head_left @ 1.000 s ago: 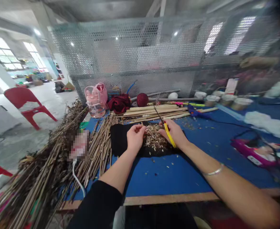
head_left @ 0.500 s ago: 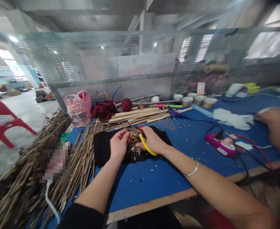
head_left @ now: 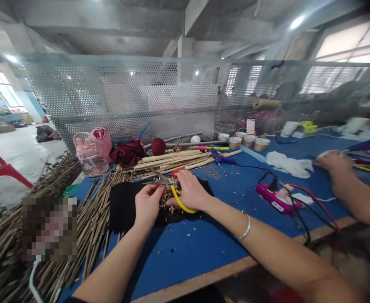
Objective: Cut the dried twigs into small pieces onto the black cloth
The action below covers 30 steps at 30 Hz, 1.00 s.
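Note:
My right hand [head_left: 191,191] is closed round the handles of a pair of scissors [head_left: 181,203], one loop yellow and the other red. The blades point left and stand apart, just above my left hand [head_left: 148,204]. That hand has thumb and fingertips pinched together near the blades; whatever is between them is too small to make out. Beneath both hands, a heap of small cut plant bits [head_left: 172,212] lies on a black cloth [head_left: 121,210]. The cloth rests on a blue table [head_left: 185,256].
Dry stalks [head_left: 86,223] spread along the left. Behind the cloth lie peeled sticks [head_left: 172,160], maroon yarn [head_left: 158,147] and a blue glue gun [head_left: 221,158]. A purple power strip [head_left: 278,200] with cables sits right, near white gloves [head_left: 288,165] and another person's hand [head_left: 334,162].
The whole view has shifted, so the table's things appear further left and a little lower. The scissor blades now show apart above my left fingertips. Both hands keep their grip.

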Each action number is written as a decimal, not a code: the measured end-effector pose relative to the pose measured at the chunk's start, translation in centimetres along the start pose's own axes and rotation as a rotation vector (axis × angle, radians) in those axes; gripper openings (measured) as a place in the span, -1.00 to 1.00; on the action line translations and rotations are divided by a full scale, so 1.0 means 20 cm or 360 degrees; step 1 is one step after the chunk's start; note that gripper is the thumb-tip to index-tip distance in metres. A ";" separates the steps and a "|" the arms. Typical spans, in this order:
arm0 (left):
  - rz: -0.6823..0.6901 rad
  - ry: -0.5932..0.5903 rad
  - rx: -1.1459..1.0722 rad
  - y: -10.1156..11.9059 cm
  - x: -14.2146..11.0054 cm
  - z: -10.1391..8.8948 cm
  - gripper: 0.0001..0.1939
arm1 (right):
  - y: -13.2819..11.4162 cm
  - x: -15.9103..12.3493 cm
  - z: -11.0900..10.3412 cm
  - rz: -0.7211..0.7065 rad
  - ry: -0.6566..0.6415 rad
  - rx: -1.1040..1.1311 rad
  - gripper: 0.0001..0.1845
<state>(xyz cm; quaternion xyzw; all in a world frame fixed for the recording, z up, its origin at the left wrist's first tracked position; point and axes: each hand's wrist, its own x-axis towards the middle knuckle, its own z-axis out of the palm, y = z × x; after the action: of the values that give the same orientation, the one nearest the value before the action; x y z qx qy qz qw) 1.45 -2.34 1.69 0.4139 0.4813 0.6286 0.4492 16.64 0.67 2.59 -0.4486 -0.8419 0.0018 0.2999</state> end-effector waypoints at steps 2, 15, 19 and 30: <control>0.0019 -0.0026 -0.0012 -0.01 0.00 0.00 -0.73 | 0.00 -0.01 0.01 0.0025 0.0008 0.0050 -0.23; -0.0198 -0.0092 -0.0199 -0.03 0.00 0.01 -0.67 | 0.05 -0.06 0.04 0.0333 0.0175 0.0660 -0.63; -0.0127 -0.0175 0.0054 -0.03 -0.01 0.01 -0.66 | 0.02 -0.03 0.01 0.0459 0.0269 0.0981 -0.77; 0.0295 -0.0370 0.0639 -0.06 -0.03 0.00 -0.70 | -0.05 -0.02 0.00 0.0327 0.0237 0.1371 -0.77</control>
<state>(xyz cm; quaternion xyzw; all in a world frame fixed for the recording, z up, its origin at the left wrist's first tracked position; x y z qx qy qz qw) 1.72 -2.72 0.46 0.6069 0.5016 0.5071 0.3507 16.03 -0.11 2.64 -0.3629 -0.6916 0.3496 0.5174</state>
